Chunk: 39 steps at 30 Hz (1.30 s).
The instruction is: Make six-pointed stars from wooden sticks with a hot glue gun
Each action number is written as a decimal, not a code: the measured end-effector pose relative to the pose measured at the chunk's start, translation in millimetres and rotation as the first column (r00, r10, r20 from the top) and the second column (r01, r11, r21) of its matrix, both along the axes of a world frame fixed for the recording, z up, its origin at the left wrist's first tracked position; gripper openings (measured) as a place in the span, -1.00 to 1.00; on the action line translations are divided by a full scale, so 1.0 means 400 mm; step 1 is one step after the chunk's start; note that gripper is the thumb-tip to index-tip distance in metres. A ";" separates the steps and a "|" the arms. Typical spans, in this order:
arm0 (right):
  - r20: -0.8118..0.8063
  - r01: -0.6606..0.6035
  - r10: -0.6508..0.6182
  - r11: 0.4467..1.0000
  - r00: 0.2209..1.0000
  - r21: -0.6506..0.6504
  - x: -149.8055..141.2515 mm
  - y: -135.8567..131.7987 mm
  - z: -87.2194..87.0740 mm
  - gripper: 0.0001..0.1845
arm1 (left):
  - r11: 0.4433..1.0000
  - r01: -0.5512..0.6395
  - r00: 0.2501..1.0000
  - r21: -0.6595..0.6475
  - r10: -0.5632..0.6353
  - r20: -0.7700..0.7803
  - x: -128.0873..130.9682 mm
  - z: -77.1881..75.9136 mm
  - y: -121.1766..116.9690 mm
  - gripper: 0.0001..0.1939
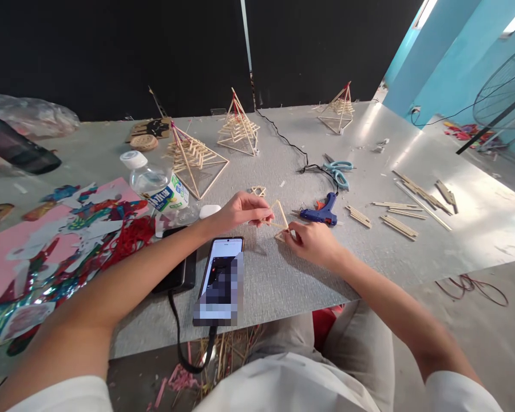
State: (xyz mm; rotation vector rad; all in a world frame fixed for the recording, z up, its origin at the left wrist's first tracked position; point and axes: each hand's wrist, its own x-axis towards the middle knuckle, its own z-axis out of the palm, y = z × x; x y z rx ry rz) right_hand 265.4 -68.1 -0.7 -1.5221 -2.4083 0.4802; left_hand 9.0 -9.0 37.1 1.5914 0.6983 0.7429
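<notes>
Between my hands is a small triangle of thin wooden sticks (pixel 282 213), held just above the table. My left hand (pixel 249 210) pinches its left corner with the fingertips closed. My right hand (pixel 306 237) grips the lower right corner between thumb and finger. A small star of wooden sticks (pixel 258 190) lies just beyond my left hand. Close to my right hand rests a blue hot glue gun (pixel 321 210) with an orange trigger, its nozzle toward the triangle. Bundles of cut sticks (pixel 358 217) lie farther right.
Stick pyramids (pixel 238 129) stand at the back. Light-blue scissors (pixel 340 171) lie near a black cord (pixel 289 137). On the left are a plastic bottle (pixel 157 180), a phone (pixel 221 274) cabled to a black power bank (pixel 175 269), and colourful scraps (pixel 64 240). The table's front edge is near my lap.
</notes>
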 end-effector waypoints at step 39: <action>-0.761 -0.250 -0.056 0.927 0.647 -0.280 0.000 -0.001 0.025 -0.40 | 0.991 0.034 0.981 0.133 -0.008 -0.195 0.010 0.004 -0.015 -0.63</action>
